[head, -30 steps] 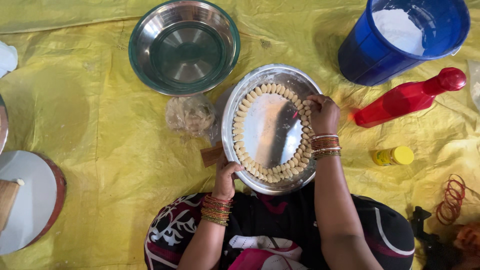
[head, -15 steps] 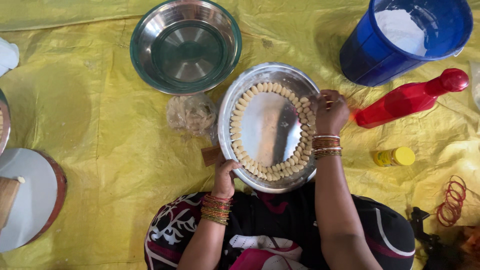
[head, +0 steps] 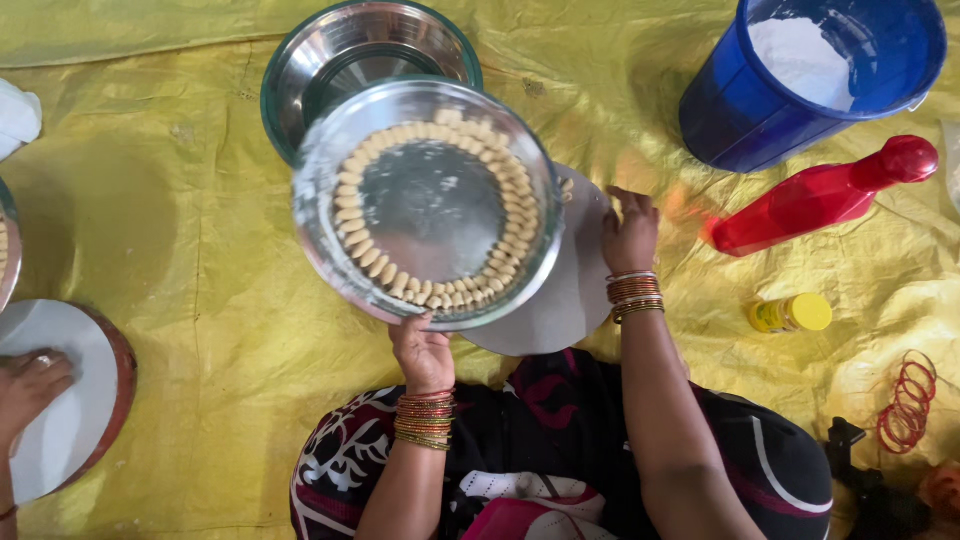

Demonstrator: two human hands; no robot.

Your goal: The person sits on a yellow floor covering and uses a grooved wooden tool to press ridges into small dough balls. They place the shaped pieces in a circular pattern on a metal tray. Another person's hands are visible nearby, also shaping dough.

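Left hand [head: 422, 352] lifts biscuit-ringed steel plate [head: 428, 203]; small yellow-capped bottle [head: 790, 313] right.

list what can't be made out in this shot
Head view only:
- empty steel bowl: near side hidden by the raised round steel plate ringed with pale dough pieces.
- flat grey disc: mostly covered by that plate.
- left hand: fingers hidden under the plate's rim.
- blue plastic bucket: cut off by the top edge.
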